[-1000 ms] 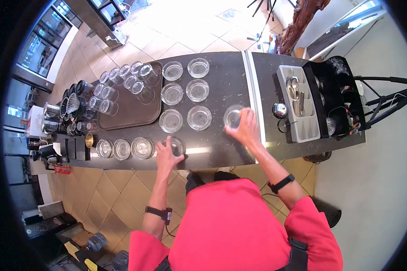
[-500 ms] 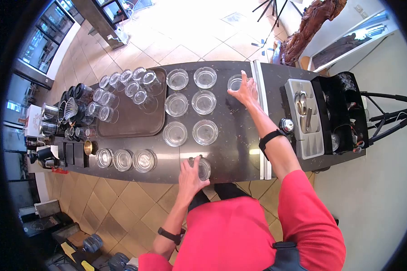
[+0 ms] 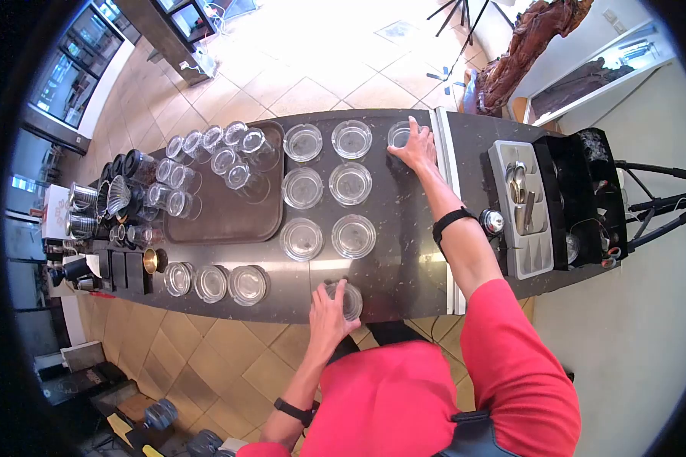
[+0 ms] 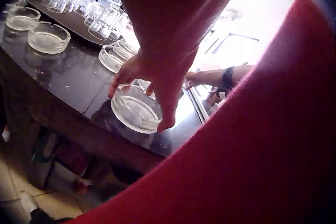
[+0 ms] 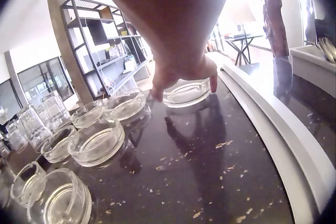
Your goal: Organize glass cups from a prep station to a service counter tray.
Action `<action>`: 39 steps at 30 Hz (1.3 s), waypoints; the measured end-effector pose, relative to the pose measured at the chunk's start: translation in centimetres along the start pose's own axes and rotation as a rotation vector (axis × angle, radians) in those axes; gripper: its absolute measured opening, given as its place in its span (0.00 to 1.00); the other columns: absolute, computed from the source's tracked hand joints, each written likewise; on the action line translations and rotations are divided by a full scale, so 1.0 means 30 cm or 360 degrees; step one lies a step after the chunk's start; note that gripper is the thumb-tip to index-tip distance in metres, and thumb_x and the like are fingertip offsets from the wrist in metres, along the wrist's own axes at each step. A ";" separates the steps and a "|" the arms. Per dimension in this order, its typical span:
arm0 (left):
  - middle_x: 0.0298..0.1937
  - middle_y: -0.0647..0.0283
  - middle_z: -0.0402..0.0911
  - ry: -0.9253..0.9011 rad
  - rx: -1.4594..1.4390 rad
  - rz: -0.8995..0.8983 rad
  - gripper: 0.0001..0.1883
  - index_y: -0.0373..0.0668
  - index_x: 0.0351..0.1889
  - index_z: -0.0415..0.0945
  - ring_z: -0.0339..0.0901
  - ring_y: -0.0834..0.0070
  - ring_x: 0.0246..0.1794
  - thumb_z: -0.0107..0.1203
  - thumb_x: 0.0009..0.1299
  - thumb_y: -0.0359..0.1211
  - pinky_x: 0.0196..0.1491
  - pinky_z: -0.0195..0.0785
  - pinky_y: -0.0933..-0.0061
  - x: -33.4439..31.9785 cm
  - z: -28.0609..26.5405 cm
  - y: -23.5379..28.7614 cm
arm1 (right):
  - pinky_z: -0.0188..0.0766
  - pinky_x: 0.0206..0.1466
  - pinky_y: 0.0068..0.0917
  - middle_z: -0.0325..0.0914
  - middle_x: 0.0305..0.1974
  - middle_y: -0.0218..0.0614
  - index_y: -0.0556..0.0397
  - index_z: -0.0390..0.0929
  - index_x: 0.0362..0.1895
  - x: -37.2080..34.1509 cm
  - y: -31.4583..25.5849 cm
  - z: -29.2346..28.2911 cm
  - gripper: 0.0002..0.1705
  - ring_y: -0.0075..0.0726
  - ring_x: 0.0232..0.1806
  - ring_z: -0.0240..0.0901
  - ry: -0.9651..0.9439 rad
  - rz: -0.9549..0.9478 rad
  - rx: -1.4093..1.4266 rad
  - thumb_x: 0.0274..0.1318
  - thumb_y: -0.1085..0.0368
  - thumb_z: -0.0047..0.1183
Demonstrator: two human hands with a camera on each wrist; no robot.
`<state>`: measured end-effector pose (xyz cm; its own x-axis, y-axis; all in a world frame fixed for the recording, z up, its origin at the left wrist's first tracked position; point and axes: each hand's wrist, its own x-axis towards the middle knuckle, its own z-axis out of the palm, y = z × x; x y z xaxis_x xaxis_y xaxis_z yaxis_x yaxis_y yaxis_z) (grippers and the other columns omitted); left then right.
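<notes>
My right hand (image 3: 417, 149) grips a clear glass ashtray (image 3: 401, 134) at the counter's far edge, beside the white strip; the right wrist view shows thumb and fingers on both sides of this ashtray (image 5: 185, 94). Near the front edge, my left hand (image 3: 330, 316) holds another glass ashtray (image 3: 351, 302). In the left wrist view the fingers span the rim of that ashtray (image 4: 135, 109), which sits on the dark counter. Between the hands and the tray, several ashtrays (image 3: 351, 183) stand in two columns.
A brown tray (image 3: 229, 228) with upturned glasses is left of the ashtrays. More ashtrays (image 3: 248, 285) line the front edge. Right of the white strip (image 3: 447, 190) are a bell (image 3: 492, 222), a cutlery tray (image 3: 541, 255) and a black organizer.
My right hand has carried its ashtray from the counter's middle to the far edge. My left hand has moved right along the front edge with its ashtray. The head view has shifted.
</notes>
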<state>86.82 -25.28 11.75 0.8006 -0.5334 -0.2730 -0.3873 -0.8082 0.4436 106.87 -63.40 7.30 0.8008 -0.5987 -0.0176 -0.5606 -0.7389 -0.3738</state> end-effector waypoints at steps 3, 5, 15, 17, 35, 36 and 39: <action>0.59 0.45 0.65 -0.0007 0.0003 0.0028 0.51 0.49 0.69 0.65 0.67 0.46 0.60 0.78 0.43 0.38 0.58 0.70 0.52 -0.001 0.008 0.009 | 0.72 0.62 0.48 0.64 0.62 0.53 0.43 0.55 0.76 0.009 0.000 0.011 0.62 0.57 0.65 0.64 0.0000 0.0004 -0.0009 0.39 0.42 0.75; 0.59 0.45 0.65 -0.0014 0.0005 0.0051 0.51 0.49 0.69 0.65 0.67 0.46 0.60 0.78 0.43 0.38 0.59 0.70 0.51 0.002 0.010 0.023 | 0.72 0.62 0.49 0.65 0.62 0.53 0.42 0.56 0.76 0.016 0.003 0.017 0.62 0.56 0.65 0.64 0.0017 0.0001 0.0005 0.39 0.42 0.75; 0.65 0.40 0.63 -0.0107 -0.0193 0.0277 0.53 0.52 0.73 0.62 0.66 0.43 0.64 0.77 0.44 0.38 0.61 0.70 0.49 0.097 -0.036 0.218 | 0.70 0.65 0.52 0.59 0.68 0.56 0.42 0.53 0.76 0.008 0.026 0.048 0.62 0.59 0.68 0.60 0.0109 -0.0002 0.0131 0.40 0.39 0.74; 0.64 0.39 0.63 -0.0088 -0.0162 0.0373 0.55 0.53 0.74 0.61 0.66 0.43 0.64 0.77 0.44 0.38 0.62 0.69 0.50 0.135 -0.030 0.247 | 0.66 0.68 0.54 0.54 0.70 0.58 0.42 0.50 0.77 -0.009 0.051 0.068 0.64 0.62 0.69 0.58 0.0170 0.0002 0.0339 0.41 0.38 0.73; 0.65 0.44 0.65 0.0144 0.0157 0.0641 0.62 0.33 0.74 0.52 0.66 0.49 0.64 0.78 0.45 0.45 0.62 0.70 0.54 0.661 0.088 0.432 | 0.76 0.50 0.28 0.78 0.49 0.36 0.52 0.69 0.66 -0.948 0.423 -0.211 0.26 0.30 0.46 0.77 -0.0174 0.0060 0.1634 0.64 0.75 0.49; 0.65 0.44 0.65 0.0166 0.0170 0.0600 0.62 0.31 0.74 0.52 0.66 0.49 0.64 0.78 0.45 0.46 0.62 0.70 0.54 0.689 0.095 0.433 | 0.76 0.49 0.28 0.79 0.47 0.35 0.52 0.69 0.66 -0.982 0.445 -0.210 0.25 0.29 0.44 0.78 -0.0193 0.0112 0.1703 0.65 0.74 0.48; 0.67 0.44 0.65 0.0198 0.0234 0.0580 0.62 0.26 0.73 0.52 0.66 0.50 0.65 0.78 0.45 0.47 0.63 0.69 0.55 0.760 0.119 0.414 | 0.76 0.50 0.28 0.81 0.45 0.35 0.52 0.69 0.66 -1.065 0.497 -0.192 0.25 0.28 0.43 0.79 -0.0187 0.0211 0.1755 0.65 0.75 0.48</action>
<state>98.63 -48.37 7.97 0.6445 -0.7645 -0.0114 -0.7097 -0.6037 0.3632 71.71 -57.06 7.62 0.7962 -0.5762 -0.1844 -0.1960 0.0428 -0.9797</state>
